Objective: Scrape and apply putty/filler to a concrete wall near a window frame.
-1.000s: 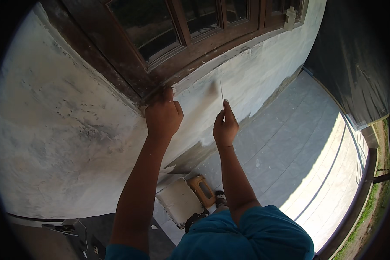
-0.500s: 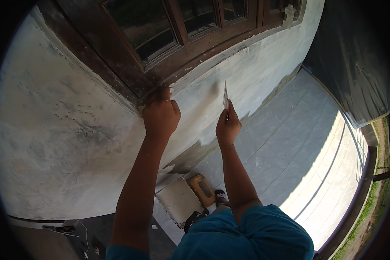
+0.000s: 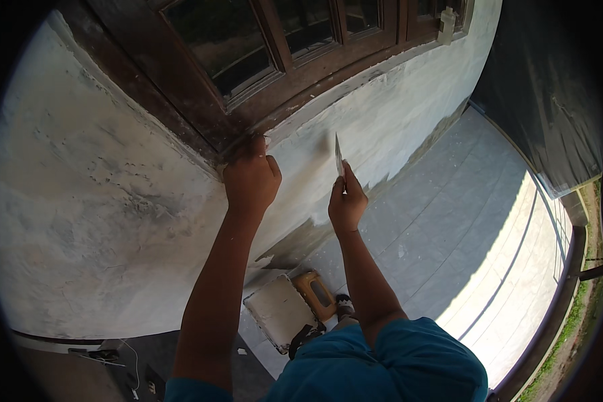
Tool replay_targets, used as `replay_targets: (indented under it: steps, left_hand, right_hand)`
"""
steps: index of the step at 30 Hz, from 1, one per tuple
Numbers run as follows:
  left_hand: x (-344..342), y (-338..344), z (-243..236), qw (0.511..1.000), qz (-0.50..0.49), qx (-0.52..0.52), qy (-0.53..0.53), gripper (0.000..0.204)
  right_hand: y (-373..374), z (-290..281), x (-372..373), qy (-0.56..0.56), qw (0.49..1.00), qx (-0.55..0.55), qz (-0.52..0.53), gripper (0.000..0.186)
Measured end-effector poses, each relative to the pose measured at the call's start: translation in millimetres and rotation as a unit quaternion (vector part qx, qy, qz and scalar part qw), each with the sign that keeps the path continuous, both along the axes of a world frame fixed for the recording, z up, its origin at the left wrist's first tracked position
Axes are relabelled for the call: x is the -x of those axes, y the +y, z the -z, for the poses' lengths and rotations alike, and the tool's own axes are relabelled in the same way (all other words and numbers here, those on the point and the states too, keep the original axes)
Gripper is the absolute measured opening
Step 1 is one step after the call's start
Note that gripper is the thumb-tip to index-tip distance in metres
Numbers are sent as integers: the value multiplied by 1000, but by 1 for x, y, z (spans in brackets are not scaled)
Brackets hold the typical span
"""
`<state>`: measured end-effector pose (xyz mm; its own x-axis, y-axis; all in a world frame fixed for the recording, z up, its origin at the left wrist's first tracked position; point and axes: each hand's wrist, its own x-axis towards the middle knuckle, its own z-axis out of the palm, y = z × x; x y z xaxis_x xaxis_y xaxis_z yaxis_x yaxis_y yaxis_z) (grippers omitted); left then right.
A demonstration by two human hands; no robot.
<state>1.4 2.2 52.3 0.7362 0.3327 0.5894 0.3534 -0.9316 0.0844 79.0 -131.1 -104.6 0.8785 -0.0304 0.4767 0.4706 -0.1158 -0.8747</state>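
At the lower corner of the brown wooden window frame (image 3: 201,127), my left hand (image 3: 251,179) is closed, knuckles toward me. Its fingertips press at the joint between frame and wall; whatever they may hold is hidden. My right hand (image 3: 348,203) pinches a putty knife (image 3: 338,157), its thin blade pointing up and seen nearly edge-on. That blade stands apart from the patchy white plastered wall (image 3: 308,181), which carries a soft dark shadow near it.
Below, by my foot, are a shallow whitish tray (image 3: 281,311) and a yellow-brown plastic stool (image 3: 317,295). Grey floor tiles (image 3: 422,208) run to the right, partly sunlit. A dark sheet (image 3: 549,87) hangs at the far right. A pale bottle (image 3: 447,25) stands on the window ledge.
My right hand has shifted slightly left and down with the putty knife, whose blade now tilts more to the left. The left hand stays at the frame corner.
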Motion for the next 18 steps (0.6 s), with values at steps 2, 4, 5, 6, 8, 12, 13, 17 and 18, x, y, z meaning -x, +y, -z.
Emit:
replay_targets:
  steps: [2, 4, 5, 6, 8, 12, 13, 17, 18]
  left_hand:
    - [-2, 2, 3, 1000, 2, -5, -4, 20]
    - [-1, 1, 2, 1000, 4, -12, -9, 20]
    - [-1, 0, -1, 1000, -7, 13, 9, 20]
    - [0, 0, -2, 999, -21, 37, 28, 20]
    - [1, 3, 0, 1000, -16, 21, 15, 21]
    - [4, 14, 4, 1000, 10, 9, -15, 22]
    - [0, 12, 5, 1000, 14, 10, -16, 22]
    - [-1, 10, 7, 998, 6, -54, -29, 20]
    - [-1, 10, 8, 999, 4, -44, -27, 20]
  right_hand:
    - [10, -27, -36, -16, 998, -26, 53, 33]
    - [30, -46, -31, -89, 994, 28, 54, 33]
    - [46, -44, -9, -120, 990, 57, 39, 36]
    - [55, -38, 19, -135, 987, 83, -3, 40]
    - [49, -21, 67, -166, 980, 60, -91, 40]
    - [11, -3, 66, -72, 988, 46, -130, 36]
    - [5, -9, 44, -42, 995, 46, -84, 36]
    - [0, -68, -15, -131, 990, 37, 47, 36]
    - [2, -82, -18, -152, 985, 66, 42, 36]
